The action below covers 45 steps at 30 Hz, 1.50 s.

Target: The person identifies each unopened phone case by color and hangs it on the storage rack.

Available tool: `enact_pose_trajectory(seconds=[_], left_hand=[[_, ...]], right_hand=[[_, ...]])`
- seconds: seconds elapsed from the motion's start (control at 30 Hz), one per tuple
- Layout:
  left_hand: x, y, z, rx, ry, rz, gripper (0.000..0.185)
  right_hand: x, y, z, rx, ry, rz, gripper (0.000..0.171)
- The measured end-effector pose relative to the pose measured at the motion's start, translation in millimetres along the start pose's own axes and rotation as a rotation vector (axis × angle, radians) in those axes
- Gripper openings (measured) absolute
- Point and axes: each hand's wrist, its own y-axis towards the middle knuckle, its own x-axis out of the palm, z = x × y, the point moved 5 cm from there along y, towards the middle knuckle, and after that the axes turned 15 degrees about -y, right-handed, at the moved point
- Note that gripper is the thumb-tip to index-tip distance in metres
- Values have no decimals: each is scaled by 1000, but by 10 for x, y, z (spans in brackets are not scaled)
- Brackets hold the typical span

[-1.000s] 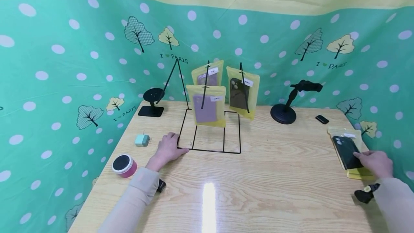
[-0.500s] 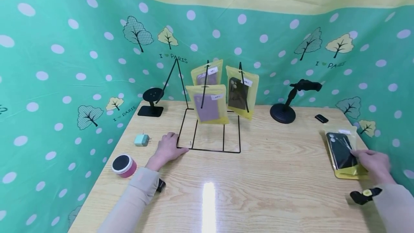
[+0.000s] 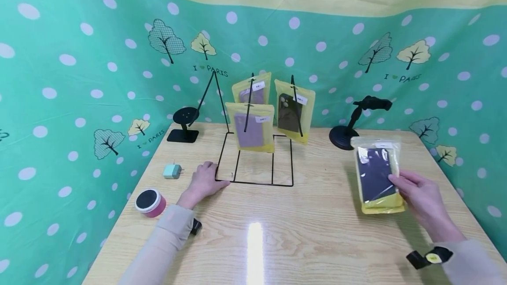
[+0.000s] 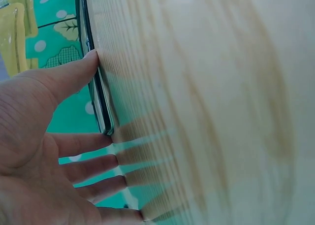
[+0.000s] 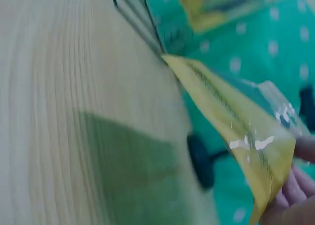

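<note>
We've lifted the yellow pouch [image 3: 378, 175] off the table's [image 3: 309, 232] right edge, so our right hand [image 3: 421, 197] grips it in the air now; our left hand [image 3: 203, 181] lies flat, fingers relaxed, touching the wire rack [image 3: 255, 162]

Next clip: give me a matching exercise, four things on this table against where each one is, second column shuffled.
Things:
1. black case pouch
2. purple case pouch
3. mint charger
4. pink round tin

Places:
A. hanging at the front of the wire rack
B. near the table's left edge
C. in the right hand
D. beyond the left hand

Pairs: 1-C, 2-A, 3-D, 4-B
</note>
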Motion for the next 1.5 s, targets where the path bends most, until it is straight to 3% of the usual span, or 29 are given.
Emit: enact_pose_trajectory(seconds=[0.13,0.33,0.67,1.23,1.5], left_hand=[[-6,0,0,7,2,0,79],[-13,3,-14,6,8,1,79],[-6,-1,-14,9,2,1,79],[-3,-20,17,15,-5,0,77],[-9,-9,15,19,-3,1,77]], right_hand=[[369,-182,-188,-129,-29,-63,23],[814,-385,-368,-247,-172,-121,22],[1237,-618,-607,-433,-201,-111,23],[1654,-665,-717,-439,-80,-126,23],[1772,-568,-658,-375,-83,-82,21]])
